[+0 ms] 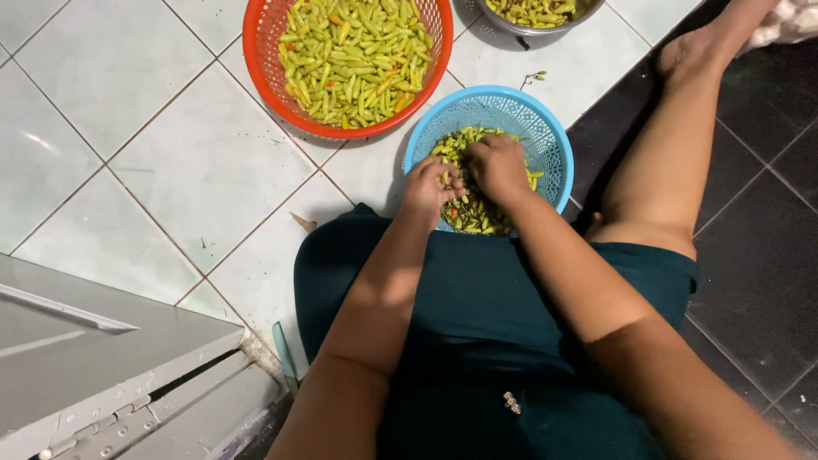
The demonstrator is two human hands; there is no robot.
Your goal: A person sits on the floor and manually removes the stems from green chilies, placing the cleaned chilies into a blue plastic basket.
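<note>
A blue plastic basket sits on the floor right in front of my lap, holding green chili peppers with stems. Both my hands are inside it, side by side. My left hand has its fingers curled around a green chili at the pile's near left. My right hand rests on the pile with fingers bent down into the chilies; what it grips is hidden under the fingers.
A red basket full of green chilies stands further out on the white tiles. A metal bowl of chilies is at the top edge. My bare leg stretches right over dark tiles. A grey metal cabinet fills the lower left.
</note>
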